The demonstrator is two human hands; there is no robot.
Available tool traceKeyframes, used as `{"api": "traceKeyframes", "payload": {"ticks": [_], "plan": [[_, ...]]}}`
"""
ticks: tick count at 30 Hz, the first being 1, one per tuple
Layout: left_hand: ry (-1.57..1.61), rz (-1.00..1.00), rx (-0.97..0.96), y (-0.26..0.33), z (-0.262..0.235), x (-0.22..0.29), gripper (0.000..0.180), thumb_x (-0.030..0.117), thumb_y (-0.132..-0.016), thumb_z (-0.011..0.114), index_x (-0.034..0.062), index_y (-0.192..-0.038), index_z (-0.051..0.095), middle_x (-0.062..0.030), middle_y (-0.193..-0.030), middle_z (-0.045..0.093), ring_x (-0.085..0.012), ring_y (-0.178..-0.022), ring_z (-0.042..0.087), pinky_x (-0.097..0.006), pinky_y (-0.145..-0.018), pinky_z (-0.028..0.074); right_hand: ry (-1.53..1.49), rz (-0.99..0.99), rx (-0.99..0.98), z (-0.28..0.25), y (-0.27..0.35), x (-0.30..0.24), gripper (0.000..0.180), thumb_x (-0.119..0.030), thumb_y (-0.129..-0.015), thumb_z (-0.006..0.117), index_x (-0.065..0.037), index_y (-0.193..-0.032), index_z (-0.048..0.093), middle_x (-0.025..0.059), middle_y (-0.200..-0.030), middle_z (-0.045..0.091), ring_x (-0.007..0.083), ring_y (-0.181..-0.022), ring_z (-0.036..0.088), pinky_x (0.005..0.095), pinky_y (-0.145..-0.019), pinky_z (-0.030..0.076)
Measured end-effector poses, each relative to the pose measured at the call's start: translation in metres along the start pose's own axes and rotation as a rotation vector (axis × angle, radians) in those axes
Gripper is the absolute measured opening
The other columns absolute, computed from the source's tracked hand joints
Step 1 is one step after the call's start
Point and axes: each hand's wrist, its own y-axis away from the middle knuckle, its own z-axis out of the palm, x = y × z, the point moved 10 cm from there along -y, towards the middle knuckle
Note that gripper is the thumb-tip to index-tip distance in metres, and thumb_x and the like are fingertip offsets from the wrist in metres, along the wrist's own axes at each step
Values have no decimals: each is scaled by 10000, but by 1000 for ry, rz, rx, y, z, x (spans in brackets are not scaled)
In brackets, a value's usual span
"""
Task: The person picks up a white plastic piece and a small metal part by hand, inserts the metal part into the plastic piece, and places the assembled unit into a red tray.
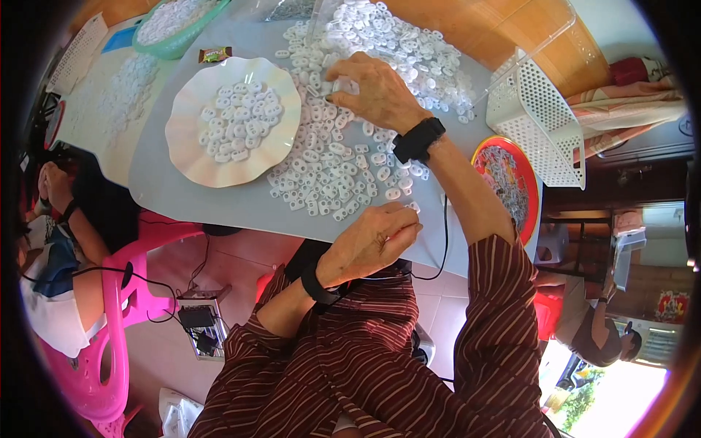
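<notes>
Small white oval plastic pieces with two holes [321, 175] lie spread over the grey table. My left hand [369, 241] is closed near the table's front edge, a white two-hole piece [414, 206] showing at its fingertips. My right hand [380, 91] reaches over the far part of the spread, its thumb and forefinger curved but apart, with white pieces between and below them. Whether it touches any of them I cannot tell. Left of it, a scalloped cream plate [186, 142] holds many of the same pieces. A heap [416, 55] of them lies beyond my right hand, by a clear plastic sheet or box.
A red-rimmed bowl of small metallic-looking bits [504, 175] and a white perforated basket [540, 120] stand at right. A small wrapped packet [215, 54] and a green basin [171, 33] are far left. A black cable [445, 241] crosses the front edge. Another person sits left by a pink chair [113, 328].
</notes>
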Motion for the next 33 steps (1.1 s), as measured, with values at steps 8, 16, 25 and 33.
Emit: {"api": "traceKeyframes", "payload": {"ticks": [8,16,25,33], "plan": [[2,-1,24,-2,0,-3,77,33,-824,539,-32,-783,534,-148,-642,487,-252,-552,461,-341,-530,379,-308,-25,-121,-17,46,-13,137,-127,-762,667,-36,-864,654,83,-682,608,156,-580,564,290,-549,454],[75,-112,190,-1,-11,-16,75,40,-876,500,-6,-916,544,-69,-794,561,-118,-699,503,-234,-645,419,-330,113,-157,-41,103,1,152,-174,-789,675,-27,-826,666,80,-619,604,130,-552,548,277,-531,437],[103,-106,215,4,-16,-8,108,43,-904,488,-14,-884,577,-24,-833,594,-97,-829,533,-243,-717,420,-223,327,-65,-61,159,11,155,-139,-787,648,-4,-864,647,121,-662,636,195,-587,611,300,-574,482],[-314,211,87,-1,6,10,57,-15,-746,586,-15,-802,577,-143,-808,576,-327,-821,539,-388,-756,431,-402,458,-105,-39,170,3,190,-95,-782,623,19,-934,613,151,-671,648,230,-587,647,316,-587,501]]}}
